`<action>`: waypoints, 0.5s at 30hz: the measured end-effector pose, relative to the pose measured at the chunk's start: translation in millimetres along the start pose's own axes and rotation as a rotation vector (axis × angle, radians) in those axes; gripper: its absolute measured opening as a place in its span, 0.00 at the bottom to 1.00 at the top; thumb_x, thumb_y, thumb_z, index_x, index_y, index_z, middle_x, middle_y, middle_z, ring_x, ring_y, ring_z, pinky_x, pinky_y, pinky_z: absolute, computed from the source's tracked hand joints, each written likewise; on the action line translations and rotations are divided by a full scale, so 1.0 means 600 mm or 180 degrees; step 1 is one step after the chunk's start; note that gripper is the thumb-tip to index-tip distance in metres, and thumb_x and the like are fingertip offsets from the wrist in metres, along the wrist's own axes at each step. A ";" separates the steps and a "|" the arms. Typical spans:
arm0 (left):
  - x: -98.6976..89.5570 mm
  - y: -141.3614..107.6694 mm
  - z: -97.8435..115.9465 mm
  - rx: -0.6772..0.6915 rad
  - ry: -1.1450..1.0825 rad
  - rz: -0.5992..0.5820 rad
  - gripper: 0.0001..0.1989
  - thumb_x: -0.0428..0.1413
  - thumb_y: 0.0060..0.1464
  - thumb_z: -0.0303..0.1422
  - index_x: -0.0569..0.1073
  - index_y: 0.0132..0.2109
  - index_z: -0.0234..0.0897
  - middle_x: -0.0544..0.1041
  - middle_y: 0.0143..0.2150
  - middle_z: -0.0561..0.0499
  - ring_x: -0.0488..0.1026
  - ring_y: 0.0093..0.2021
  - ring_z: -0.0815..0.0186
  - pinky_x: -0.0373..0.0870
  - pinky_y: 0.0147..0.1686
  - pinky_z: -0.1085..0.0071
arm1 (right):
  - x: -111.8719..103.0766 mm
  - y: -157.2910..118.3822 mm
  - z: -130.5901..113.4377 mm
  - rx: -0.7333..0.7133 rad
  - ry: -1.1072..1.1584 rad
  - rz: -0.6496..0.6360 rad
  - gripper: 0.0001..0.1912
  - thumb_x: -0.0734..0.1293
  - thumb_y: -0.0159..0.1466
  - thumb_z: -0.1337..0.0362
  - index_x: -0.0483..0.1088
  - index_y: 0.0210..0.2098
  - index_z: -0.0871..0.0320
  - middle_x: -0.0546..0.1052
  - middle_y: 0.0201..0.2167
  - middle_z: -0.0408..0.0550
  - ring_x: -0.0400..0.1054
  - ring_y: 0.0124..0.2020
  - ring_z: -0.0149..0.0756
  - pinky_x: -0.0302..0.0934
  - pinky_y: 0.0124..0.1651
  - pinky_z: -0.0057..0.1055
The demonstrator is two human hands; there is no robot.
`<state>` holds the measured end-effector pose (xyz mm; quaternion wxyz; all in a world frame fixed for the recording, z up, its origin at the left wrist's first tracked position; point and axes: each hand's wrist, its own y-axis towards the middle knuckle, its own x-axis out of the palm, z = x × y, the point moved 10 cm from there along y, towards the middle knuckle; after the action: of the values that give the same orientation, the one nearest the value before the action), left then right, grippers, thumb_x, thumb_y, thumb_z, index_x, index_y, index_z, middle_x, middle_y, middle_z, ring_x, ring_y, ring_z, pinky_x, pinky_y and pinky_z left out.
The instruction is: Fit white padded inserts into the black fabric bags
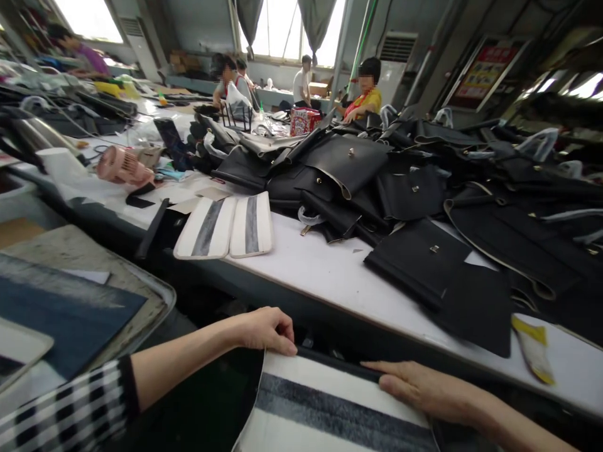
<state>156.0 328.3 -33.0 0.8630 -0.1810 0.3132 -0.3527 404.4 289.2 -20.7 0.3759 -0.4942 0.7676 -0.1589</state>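
We have a white-and-grey striped panel [330, 408] in front of the table [320, 270], just off its near edge, and the bottom of our view cuts off its lower part. Our left hand [266, 331] curls over the panel's upper left corner, closed on it, with the thumb hidden behind. Our right hand [421, 384] lies across the panel's black rim [339, 362] with the fingers nearly straight. Its thumb is out of sight, so we cannot tell whether that grip has real hold. A dark curved piece [211, 389] under our left forearm is too shadowed to make out.

Only a narrow dark gap separates the rim from the table's edge. On the table, two matching striped panels [228, 226] lie side by side to the left, and a heap of black bag panels [409, 188] spreads to the right, running out of view. A pink fan [125, 166] sits farther along the table. Left of the table, a tray [141, 276] holds a blue sheet [66, 307]. Beyond the table's far end, a co-worker in yellow [370, 88] sits near the windows [277, 28].
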 end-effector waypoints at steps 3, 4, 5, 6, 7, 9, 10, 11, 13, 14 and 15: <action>0.002 0.011 0.003 -0.0009 0.0151 -0.0051 0.14 0.63 0.44 0.45 0.79 0.33 0.39 0.78 0.31 0.54 0.73 0.35 0.63 0.63 0.29 0.75 | -0.002 0.004 -0.008 -0.0025 0.0004 -0.0104 0.30 0.53 0.69 0.44 0.60 0.65 0.49 0.66 0.62 0.47 0.60 0.63 0.47 0.51 0.65 0.43; 0.004 0.015 0.005 -0.0008 0.0194 -0.0071 0.14 0.63 0.44 0.45 0.79 0.33 0.39 0.78 0.31 0.55 0.73 0.35 0.63 0.63 0.29 0.75 | 0.001 0.012 -0.015 -0.0048 0.0011 -0.0156 0.30 0.53 0.69 0.43 0.59 0.65 0.49 0.67 0.62 0.47 0.61 0.62 0.47 0.53 0.64 0.43; 0.005 0.020 0.007 -0.0008 0.0242 -0.0085 0.14 0.63 0.44 0.45 0.79 0.33 0.39 0.78 0.31 0.55 0.73 0.35 0.63 0.63 0.29 0.75 | 0.004 0.021 -0.024 -0.0073 -0.0002 -0.0189 0.30 0.52 0.69 0.43 0.58 0.65 0.48 0.68 0.61 0.48 0.62 0.61 0.47 0.54 0.63 0.43; 0.007 0.024 0.009 -0.0008 0.0293 -0.0091 0.14 0.63 0.44 0.45 0.78 0.32 0.40 0.78 0.30 0.55 0.74 0.35 0.63 0.63 0.29 0.75 | 0.007 0.032 -0.034 -0.0100 -0.0028 -0.0197 0.30 0.52 0.69 0.43 0.59 0.65 0.48 0.68 0.61 0.48 0.63 0.60 0.47 0.55 0.62 0.44; 0.008 0.028 0.013 -0.0002 0.0350 -0.0087 0.14 0.63 0.44 0.46 0.78 0.32 0.40 0.78 0.30 0.55 0.74 0.35 0.63 0.63 0.29 0.74 | 0.010 0.045 -0.044 -0.0129 -0.0057 -0.0176 0.30 0.52 0.69 0.43 0.59 0.65 0.48 0.69 0.60 0.49 0.65 0.59 0.48 0.57 0.61 0.44; 0.009 0.033 0.027 0.0044 0.0488 -0.0014 0.15 0.63 0.43 0.46 0.77 0.33 0.40 0.77 0.29 0.56 0.73 0.33 0.64 0.62 0.28 0.74 | 0.014 0.073 -0.061 -0.0158 -0.0084 -0.0006 0.30 0.54 0.68 0.42 0.61 0.64 0.47 0.70 0.59 0.49 0.66 0.58 0.51 0.58 0.59 0.47; 0.009 0.034 0.039 0.0098 0.0572 0.0064 0.16 0.64 0.43 0.46 0.77 0.35 0.40 0.77 0.30 0.56 0.72 0.32 0.64 0.61 0.28 0.73 | 0.013 0.085 -0.067 -0.0158 -0.0061 0.0144 0.30 0.55 0.67 0.41 0.63 0.63 0.46 0.70 0.59 0.50 0.66 0.57 0.53 0.58 0.58 0.50; 0.010 0.032 0.054 0.0174 0.0661 0.0170 0.16 0.64 0.43 0.45 0.76 0.36 0.40 0.76 0.32 0.55 0.72 0.33 0.64 0.62 0.29 0.72 | 0.010 0.093 -0.071 -0.0150 -0.0013 0.0335 0.30 0.57 0.66 0.40 0.64 0.62 0.46 0.72 0.57 0.50 0.67 0.56 0.55 0.59 0.58 0.52; 0.017 0.021 0.093 0.0392 0.0838 0.0436 0.14 0.64 0.45 0.41 0.74 0.38 0.41 0.75 0.37 0.54 0.70 0.38 0.63 0.62 0.35 0.71 | -0.003 0.093 -0.071 -0.0158 0.0126 0.0833 0.30 0.61 0.63 0.40 0.68 0.59 0.45 0.73 0.56 0.49 0.66 0.56 0.56 0.57 0.59 0.53; 0.027 0.010 0.118 0.0573 0.0899 0.0584 0.11 0.63 0.47 0.38 0.74 0.38 0.41 0.74 0.39 0.54 0.70 0.40 0.62 0.62 0.38 0.70 | -0.012 0.081 -0.065 -0.0174 0.0212 0.1151 0.29 0.63 0.61 0.40 0.69 0.57 0.45 0.73 0.56 0.48 0.65 0.58 0.54 0.54 0.61 0.52; 0.041 -0.004 0.144 0.0810 0.0921 0.0703 0.07 0.61 0.50 0.35 0.74 0.37 0.41 0.74 0.40 0.53 0.69 0.42 0.63 0.62 0.41 0.70 | -0.021 0.059 -0.053 -0.0181 0.0317 0.1519 0.29 0.65 0.60 0.41 0.70 0.56 0.45 0.73 0.56 0.46 0.63 0.59 0.52 0.51 0.64 0.49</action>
<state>226.6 316.6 22.0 0.8583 0.0172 0.4047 -0.3151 361.0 312.7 -15.9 0.3504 -0.3009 0.8843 -0.0681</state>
